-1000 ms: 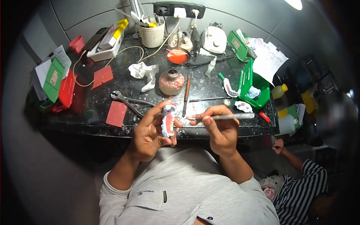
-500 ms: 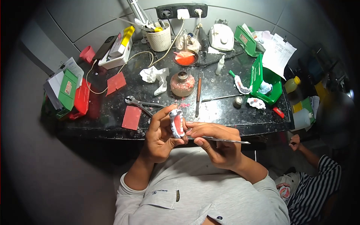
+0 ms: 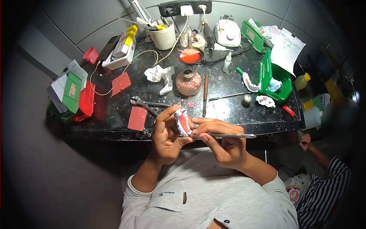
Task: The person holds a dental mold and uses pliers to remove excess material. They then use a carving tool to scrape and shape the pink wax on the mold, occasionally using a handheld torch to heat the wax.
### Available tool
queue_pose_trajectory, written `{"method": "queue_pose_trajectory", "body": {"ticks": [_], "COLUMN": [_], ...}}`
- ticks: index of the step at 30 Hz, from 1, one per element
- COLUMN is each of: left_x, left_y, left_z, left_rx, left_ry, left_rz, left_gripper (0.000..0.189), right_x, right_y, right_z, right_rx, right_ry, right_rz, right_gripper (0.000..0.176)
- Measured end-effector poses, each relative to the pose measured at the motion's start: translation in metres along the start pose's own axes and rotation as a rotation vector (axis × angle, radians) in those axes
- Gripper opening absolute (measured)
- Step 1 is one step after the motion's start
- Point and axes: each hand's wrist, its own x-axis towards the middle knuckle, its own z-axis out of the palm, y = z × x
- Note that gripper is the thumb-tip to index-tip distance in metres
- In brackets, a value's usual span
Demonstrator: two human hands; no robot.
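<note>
My left hand (image 3: pixel 166 139) is wrapped round a white dental model (image 3: pixel 183 123) with pink wax and teeth on it, held above the table's front edge. Between the fingers of my right hand (image 3: pixel 225 143) lies a thin metal tool (image 3: pixel 236 136), its handle pointing right. The tool's tip is hidden by the fingers at the model's right side. Just beyond the hands are metal pliers (image 3: pixel 146 104), a pink wax sheet (image 3: pixel 137 118) and a brown-handled knife (image 3: pixel 206 89).
A glass burner (image 3: pixel 188 84), a pan of red wax (image 3: pixel 190 56) and crumpled tissue (image 3: pixel 160 76) stand mid-table. A green box (image 3: pixel 282 89) is at the right, a red box (image 3: pixel 87 100) at the left. A person in a striped shirt (image 3: pixel 324 191) sits lower right.
The view has shifted slightly, so the table items appear a little farther right. The model is tilted somewhat differently in my left hand. Both hands keep their holds.
</note>
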Motion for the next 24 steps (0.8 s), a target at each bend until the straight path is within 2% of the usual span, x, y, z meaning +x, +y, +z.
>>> {"method": "queue_pose_trajectory", "body": {"ticks": [4,6,10,15,20,22,24], "left_x": [-0.002,-0.001,-0.004,-0.003,0.002,0.005,0.006], "left_y": [-0.008,-0.011,-0.014,-0.017,-0.011,-0.009,-0.009], "left_z": [0.005,0.007,0.011,0.012,0.013,0.013,0.014], "left_rx": [-0.030,0.055,0.139,0.426,0.354,0.331,0.251], "left_ry": [0.050,0.085,0.137,0.175,0.135,0.123,0.131], "left_rz": [0.038,0.134,0.143,0.204,0.126,0.100,0.037], "left_gripper": [0.082,0.081,0.078,0.074,0.076,0.076,0.079], "right_x": [-0.006,-0.007,-0.010,-0.011,-0.012,-0.010,-0.008], "right_y": [0.005,0.005,0.011,0.022,0.029,0.029,0.028], "right_z": [0.003,0.006,0.006,0.009,0.005,0.004,0.003], "right_rx": [0.181,0.285,0.474,0.615,0.693,0.833,0.816], "right_ry": [0.035,0.056,0.059,0.119,0.148,0.172,0.183], "right_rz": [0.154,0.205,0.342,0.374,0.504,0.570,0.576], "right_gripper": [0.011,0.012,0.016,0.018,0.019,0.020,0.019]}}
